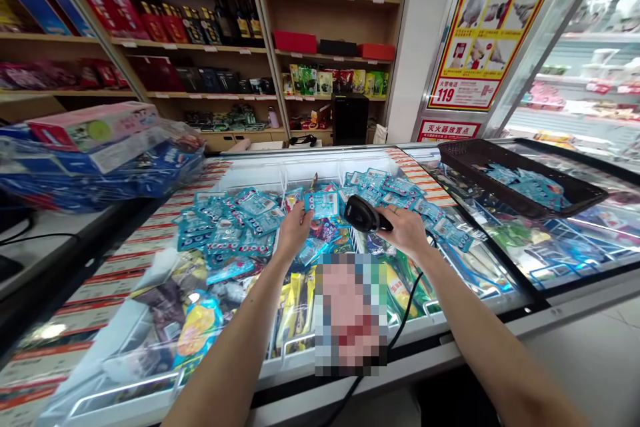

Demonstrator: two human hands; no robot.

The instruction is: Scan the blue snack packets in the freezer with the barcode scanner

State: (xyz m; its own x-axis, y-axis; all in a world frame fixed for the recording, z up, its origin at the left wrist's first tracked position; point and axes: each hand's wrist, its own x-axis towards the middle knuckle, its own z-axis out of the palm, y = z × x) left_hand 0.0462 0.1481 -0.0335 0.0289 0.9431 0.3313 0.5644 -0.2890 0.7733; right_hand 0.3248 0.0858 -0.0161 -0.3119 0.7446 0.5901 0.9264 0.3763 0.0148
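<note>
Pinched in my left hand point(295, 230) is a small blue packet point(323, 204), held flat with its printed label side up. My right hand point(406, 232) grips a black handheld barcode scanner point(364, 215) by its handle, the head pointing left toward the packet and close to it. A black cable point(411, 297) runs from the scanner down to the front edge. Many similar blue packets point(225, 230) lie in a pile on the freezer's glass top to the left, and more blue packets point(395, 190) are spread to the right.
Under the glass lid, the chest freezer point(295, 353) holds wrapped ice creams in wire baskets. A dark plastic tray point(575, 203) with blue packets stands at right. Plastic-wrapped boxes point(100, 153) are stacked at left. Shelves point(195, 47) of boxes and bottles line the back.
</note>
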